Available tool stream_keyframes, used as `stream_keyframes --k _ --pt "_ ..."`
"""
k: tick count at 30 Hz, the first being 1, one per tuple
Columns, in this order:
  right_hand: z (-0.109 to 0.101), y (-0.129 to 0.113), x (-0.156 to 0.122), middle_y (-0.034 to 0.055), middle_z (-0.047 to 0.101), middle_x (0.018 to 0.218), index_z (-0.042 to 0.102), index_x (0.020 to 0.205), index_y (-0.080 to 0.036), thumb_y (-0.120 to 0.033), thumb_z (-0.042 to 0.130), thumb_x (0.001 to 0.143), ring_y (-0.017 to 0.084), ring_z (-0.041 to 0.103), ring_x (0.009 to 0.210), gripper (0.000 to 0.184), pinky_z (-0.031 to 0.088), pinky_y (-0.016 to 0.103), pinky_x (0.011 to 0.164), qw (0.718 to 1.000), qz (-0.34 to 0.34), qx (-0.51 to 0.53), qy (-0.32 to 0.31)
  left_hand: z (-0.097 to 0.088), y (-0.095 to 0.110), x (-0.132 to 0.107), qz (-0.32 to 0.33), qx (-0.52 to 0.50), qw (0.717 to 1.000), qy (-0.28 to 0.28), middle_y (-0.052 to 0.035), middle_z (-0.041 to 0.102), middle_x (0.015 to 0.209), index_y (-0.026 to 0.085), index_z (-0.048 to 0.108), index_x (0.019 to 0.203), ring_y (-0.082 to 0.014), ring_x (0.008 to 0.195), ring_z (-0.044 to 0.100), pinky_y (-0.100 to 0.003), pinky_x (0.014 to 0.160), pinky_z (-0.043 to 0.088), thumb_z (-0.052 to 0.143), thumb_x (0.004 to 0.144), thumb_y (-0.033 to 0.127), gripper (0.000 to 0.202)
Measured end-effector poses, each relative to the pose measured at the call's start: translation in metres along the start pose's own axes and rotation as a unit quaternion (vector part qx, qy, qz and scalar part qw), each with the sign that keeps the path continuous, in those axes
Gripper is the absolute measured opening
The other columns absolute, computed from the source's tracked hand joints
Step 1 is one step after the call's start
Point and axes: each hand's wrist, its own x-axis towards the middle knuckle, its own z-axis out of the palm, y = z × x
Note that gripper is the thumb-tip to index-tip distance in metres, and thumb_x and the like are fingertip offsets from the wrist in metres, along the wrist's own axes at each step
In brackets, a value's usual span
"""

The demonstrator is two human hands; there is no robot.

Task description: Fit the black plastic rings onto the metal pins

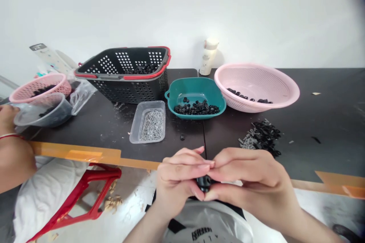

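Observation:
Both my hands meet just in front of the table's edge, over my lap. Pinched between the fingertips is a small black plastic part [203, 183], mostly covered by the fingers. My left hand [178, 174] grips it from the left, and my right hand [251, 182] from the right. Behind my right hand lies a pile of black parts with metal pins [264, 136]. A single black round piece [182, 136] rests on the table beyond my left hand. Farther back, a teal basin [196, 85] holds many small black pieces, and a clear plastic tub [137, 129] holds metal pins.
A pink sieve basket [256, 104] with black pieces stands back right. At back left is a black basket [128, 91] with red handles. A white bottle [209, 57] stands by the wall. A co-worker's arm [13, 155] reaches in at left, above a red stool [82, 197].

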Motion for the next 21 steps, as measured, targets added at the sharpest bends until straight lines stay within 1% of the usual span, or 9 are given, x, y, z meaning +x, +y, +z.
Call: stream_keyframes --k 3,7,10,13,16,18,21 --pt "0.004 0.002 0.001 0.0020 0.071 0.071 0.075 0.075 -0.017 -0.008 0.078 0.073 0.011 0.065 0.056 0.009 0.055 0.017 0.055 0.999 -0.022 -0.019 0.027 0.007 -0.007 -0.004 -0.010 -0.041 0.998 0.046 -0.0016 0.078 0.095 0.035 0.073 0.107 -0.0137 0.086 0.069 -0.036 0.092 0.058 0.070 0.082 0.037 0.025" --pt "0.009 0.003 0.002 0.0025 0.070 0.066 0.073 0.070 -0.017 -0.014 0.077 0.076 0.012 0.064 0.053 0.008 0.056 0.019 0.052 0.997 -0.046 -0.027 0.058 0.015 -0.008 -0.006 -0.017 -0.043 0.996 0.080 -0.0009 0.079 0.091 0.037 0.074 0.103 -0.0146 0.082 0.069 -0.035 0.086 0.060 0.069 0.082 0.038 0.022" --pt "0.010 0.003 0.002 0.0028 0.070 0.065 0.074 0.070 -0.017 -0.017 0.076 0.078 0.012 0.065 0.053 0.008 0.056 0.019 0.052 0.996 -0.051 -0.016 0.068 0.017 -0.006 -0.006 -0.016 -0.039 0.995 0.085 -0.0005 0.079 0.090 0.037 0.074 0.104 -0.0145 0.080 0.069 -0.033 0.084 0.061 0.070 0.081 0.038 0.023" --pt "0.011 0.003 0.001 0.0022 0.070 0.066 0.076 0.073 -0.019 -0.018 0.079 0.074 0.012 0.065 0.053 0.004 0.056 0.020 0.052 0.995 -0.032 -0.005 0.093 0.016 -0.002 -0.004 -0.025 -0.024 0.997 0.071 -0.0022 0.079 0.091 0.035 0.073 0.107 -0.0156 0.081 0.069 -0.034 0.083 0.060 0.066 0.084 0.043 0.025" --pt "0.011 0.004 -0.001 0.0022 0.071 0.067 0.078 0.078 -0.022 -0.013 0.083 0.067 0.014 0.066 0.055 0.015 0.056 0.021 0.050 0.992 -0.024 -0.006 0.125 0.014 0.003 -0.002 -0.035 0.038 0.997 0.061 -0.0048 0.078 0.094 0.033 0.072 0.112 -0.0168 0.081 0.069 -0.032 0.078 0.059 0.060 0.088 0.044 0.029" --pt "0.011 0.005 -0.002 0.0023 0.073 0.070 0.079 0.083 -0.024 -0.008 0.084 0.065 0.015 0.067 0.056 0.025 0.056 0.021 0.050 0.991 -0.021 -0.007 0.133 0.012 0.005 -0.001 -0.038 0.072 0.995 0.063 -0.0057 0.078 0.094 0.031 0.071 0.114 -0.0168 0.080 0.069 -0.029 0.074 0.057 0.058 0.090 0.042 0.029" --pt "0.010 0.007 -0.004 0.0016 0.073 0.073 0.079 0.086 -0.025 -0.005 0.083 0.064 0.014 0.067 0.058 0.030 0.055 0.020 0.051 0.991 -0.014 -0.007 0.132 0.011 0.008 -0.002 -0.051 0.081 0.993 0.069 -0.0055 0.078 0.094 0.030 0.072 0.112 -0.0164 0.079 0.068 -0.028 0.072 0.055 0.058 0.091 0.038 0.026"
